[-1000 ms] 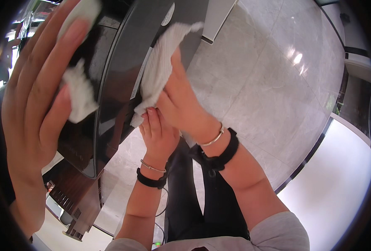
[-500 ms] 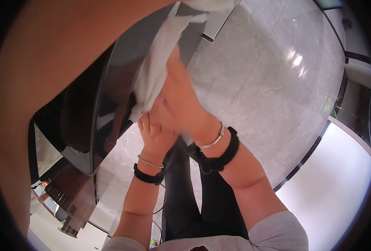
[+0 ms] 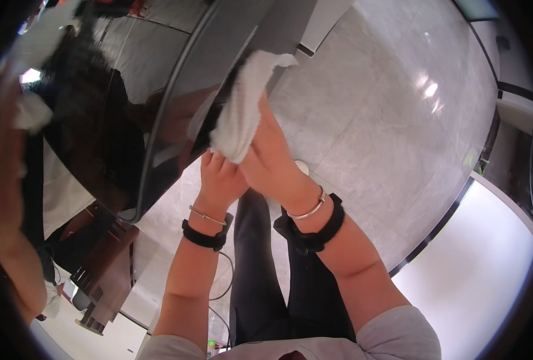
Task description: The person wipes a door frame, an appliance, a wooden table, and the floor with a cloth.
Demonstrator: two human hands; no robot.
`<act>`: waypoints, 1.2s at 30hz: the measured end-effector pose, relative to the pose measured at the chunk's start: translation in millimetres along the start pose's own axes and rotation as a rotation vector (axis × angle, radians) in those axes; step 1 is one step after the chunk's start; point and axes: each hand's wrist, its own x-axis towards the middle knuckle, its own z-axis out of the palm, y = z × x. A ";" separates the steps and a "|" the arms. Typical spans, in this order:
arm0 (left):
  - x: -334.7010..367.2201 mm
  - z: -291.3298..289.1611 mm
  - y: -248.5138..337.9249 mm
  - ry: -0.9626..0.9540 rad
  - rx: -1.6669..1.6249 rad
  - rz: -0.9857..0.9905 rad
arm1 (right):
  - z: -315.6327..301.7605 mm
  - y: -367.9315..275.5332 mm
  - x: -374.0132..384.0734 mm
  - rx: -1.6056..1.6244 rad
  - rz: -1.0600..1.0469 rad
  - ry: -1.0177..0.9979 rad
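A white ribbed cloth [image 3: 239, 114] lies against the side of a glossy dark panel [image 3: 218, 66], partly folded over. My right hand [image 3: 272, 156] holds it, the fingers mostly hidden behind the cloth and pressing it toward the panel. My left hand [image 3: 221, 177] is just left of the right one, at the panel's lower edge, with fingers curled beside the cloth's near end. What those fingers grip is hidden. Both wrists carry a thin silver bangle and a black strap.
Another person's bare arm [image 3: 17, 240] runs down the left rim, near a blurred whitish item [image 3: 33, 113]. A brown slatted piece [image 3: 101, 276] stands lower left. A thin cable [image 3: 227, 273] hangs beside my leg. Grey tiles [image 3: 368, 120] and a bright white panel [image 3: 458, 252] lie right.
The other person's arm has swung from across the upper left to the left rim, uncovering the glossy top. My right hand and the cloth have shifted slightly right; the left hand has moved up a little.
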 end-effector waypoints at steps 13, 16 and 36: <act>-49.9 -3.0 -28.6 -0.061 -0.529 -0.324 | 60.7 -18.4 -54.1 -0.467 0.093 0.156; -51.8 -10.1 -23.9 0.028 -0.629 -0.463 | 87.0 -24.8 -47.9 -0.518 0.120 0.306; 30.5 -37.4 -85.5 0.514 -1.200 -0.465 | 123.2 -22.6 -40.3 -1.071 -0.193 0.393</act>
